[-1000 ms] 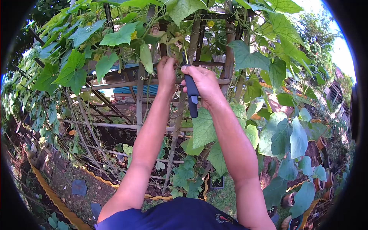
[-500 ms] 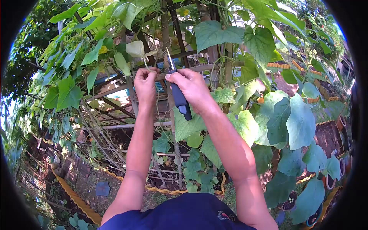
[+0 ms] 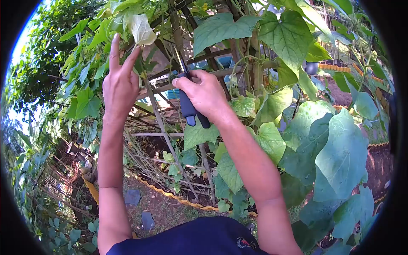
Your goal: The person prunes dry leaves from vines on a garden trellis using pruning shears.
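My left hand (image 3: 121, 85) is raised among the vine leaves at the upper left, with two fingers stretched up and apart, near a pale, dry-looking leaf (image 3: 142, 30). In my right hand (image 3: 206, 95) are dark-handled pruning shears (image 3: 187, 102), their narrow metal blades pointing up. The blades stand in front of the wooden trellis (image 3: 174, 29), a little right of the pale leaf and apart from it. Whether the blade tips touch anything is hard to tell.
Large green leaves (image 3: 225, 32) hang above and right of the shears. Broad leaves (image 3: 342, 153) fill the right side. Crossed poles (image 3: 159, 114) stand behind my hands. Wavy yellow edging (image 3: 170, 194) and flat stones (image 3: 132, 196) lie on the ground below.
My left hand has moved left and up, and its fingers have opened from a pinch. My right hand has shifted slightly left with the shears. The view has turned a little.
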